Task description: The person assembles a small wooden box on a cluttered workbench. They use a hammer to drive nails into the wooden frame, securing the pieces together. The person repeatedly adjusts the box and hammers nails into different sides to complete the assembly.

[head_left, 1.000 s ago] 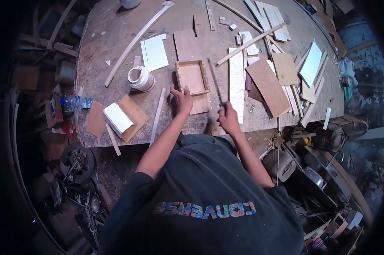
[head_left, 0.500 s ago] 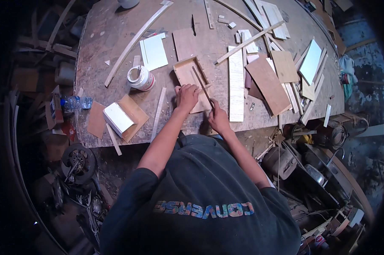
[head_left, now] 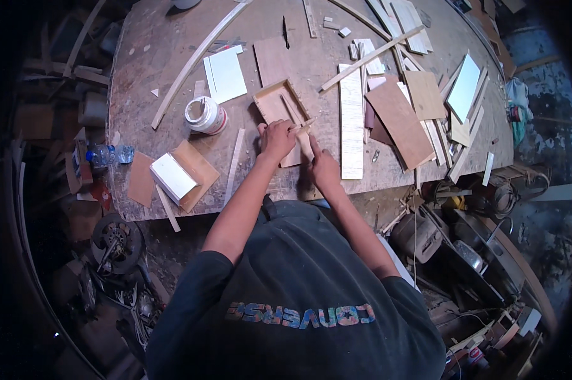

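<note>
A shallow open wooden box (head_left: pixel 271 95) lies near the table's front edge, its thin rim walls standing up at the far end. My left hand (head_left: pixel 278 139) is closed over its left side, fingers curled, beside a short pale wood strip (head_left: pixel 307 123) that sticks out to the right across the box. My right hand (head_left: pixel 324 170) is closed on a long, narrow, blade-like tool (head_left: pixel 304 144). It slants away over the box, pale near the hand and dark toward its far end. Its handle is hidden in my fingers, and its exact kind cannot be made out.
Left of the box are an open white jar (head_left: pixel 205 116), white boards (head_left: pixel 226 75) and a plastic bottle (head_left: pixel 111 155). To the right lie a long pale board (head_left: pixel 352 126), brown panels (head_left: pixel 400 123) and several wood strips. Metal clutter (head_left: pixel 476 221) stands beyond the table's front edge.
The blade-like tool has turned and drawn back toward me, showing a broader pale face. My left hand has stayed on the box, which appears slightly higher and farther left in view.
</note>
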Tool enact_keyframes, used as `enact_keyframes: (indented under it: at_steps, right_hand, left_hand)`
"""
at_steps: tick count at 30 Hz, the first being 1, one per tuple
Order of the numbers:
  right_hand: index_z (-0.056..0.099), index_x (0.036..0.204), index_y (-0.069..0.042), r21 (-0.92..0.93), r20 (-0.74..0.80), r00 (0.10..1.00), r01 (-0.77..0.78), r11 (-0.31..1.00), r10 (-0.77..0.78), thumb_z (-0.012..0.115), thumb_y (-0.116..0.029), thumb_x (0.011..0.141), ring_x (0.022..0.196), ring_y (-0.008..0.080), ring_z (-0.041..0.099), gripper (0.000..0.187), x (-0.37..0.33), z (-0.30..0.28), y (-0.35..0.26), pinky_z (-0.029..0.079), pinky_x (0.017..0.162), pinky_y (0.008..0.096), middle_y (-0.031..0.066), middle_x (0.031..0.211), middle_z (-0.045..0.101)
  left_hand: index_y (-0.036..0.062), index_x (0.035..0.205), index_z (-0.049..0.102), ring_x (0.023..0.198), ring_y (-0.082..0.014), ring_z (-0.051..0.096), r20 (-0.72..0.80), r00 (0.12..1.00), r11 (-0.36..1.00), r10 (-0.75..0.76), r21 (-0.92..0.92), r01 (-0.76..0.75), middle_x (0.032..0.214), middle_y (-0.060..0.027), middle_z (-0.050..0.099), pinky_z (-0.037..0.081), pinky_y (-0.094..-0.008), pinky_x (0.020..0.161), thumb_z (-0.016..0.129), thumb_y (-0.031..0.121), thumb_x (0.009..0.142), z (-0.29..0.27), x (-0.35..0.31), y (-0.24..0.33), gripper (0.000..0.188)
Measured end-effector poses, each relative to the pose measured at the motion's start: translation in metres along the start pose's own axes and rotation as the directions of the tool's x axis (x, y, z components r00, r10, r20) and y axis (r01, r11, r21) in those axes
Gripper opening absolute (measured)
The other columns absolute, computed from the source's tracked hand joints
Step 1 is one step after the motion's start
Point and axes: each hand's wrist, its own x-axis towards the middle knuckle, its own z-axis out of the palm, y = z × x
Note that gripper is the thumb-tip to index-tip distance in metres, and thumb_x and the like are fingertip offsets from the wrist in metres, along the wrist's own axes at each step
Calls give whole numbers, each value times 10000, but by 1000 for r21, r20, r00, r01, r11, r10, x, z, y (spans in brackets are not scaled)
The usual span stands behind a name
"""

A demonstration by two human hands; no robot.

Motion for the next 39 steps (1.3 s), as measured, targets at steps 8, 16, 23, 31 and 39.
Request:
enact_keyframes:
  at_steps: [8, 16, 23, 31, 39]
  right_hand:
    - [199, 1614, -305, -51, 58, 998, -15, 999, 17, 619, -61, 836, 718, 428, 670, 918, -28, 0, 9, 545, 666, 534, 239, 888, 633]
    - [332, 1575, -236, -36, 136, 989, -57, 998, 62, 566, -58, 827, 718, 404, 666, 803, -35, -24, 18, 532, 665, 532, 229, 764, 657]
    - [349, 1563, -255, 15, -15, 1000, 23, 1000, -23, 575, -65, 825, 709, 404, 665, 795, 17, -10, 0, 529, 659, 519, 229, 766, 651]
    - [430, 1473, -123, 13, 16, 1000, -23, 1000, 22, 517, -200, 948, 738, 454, 679, 537, 14, -15, -11, 552, 671, 544, 272, 800, 675]
    - [610, 993, 70, 269, 225, 964, -201, 942, 141, 323, -405, 1067, 979, 535, 623, 560, 19, -9, 16, 476, 892, 568, 381, 964, 641]
  left_hand:
    - [135, 880, 723, 893, -269, 692, 94, 995, 1000, -22, 21, 20, 881, -84, 728, 363, -449, 831, 715, 256, 843, -7, 5, 5, 126]
    - [134, 877, 724, 902, -274, 695, 141, 988, 998, -56, 26, 53, 882, -73, 736, 367, -458, 827, 719, 262, 846, -7, 11, -3, 132]
    - [139, 889, 732, 906, -264, 696, 174, 983, 998, -64, 27, 60, 904, -66, 739, 356, -458, 838, 720, 235, 837, -14, 18, 5, 110]
    - [132, 900, 729, 911, -269, 688, 142, 989, 999, -44, -23, 48, 907, -74, 731, 355, -458, 853, 719, 216, 822, -7, 13, -4, 115]
    - [127, 896, 723, 939, -273, 682, 164, 984, 997, -71, -27, 77, 919, -69, 723, 355, -469, 860, 709, 214, 822, -10, 15, -3, 115]
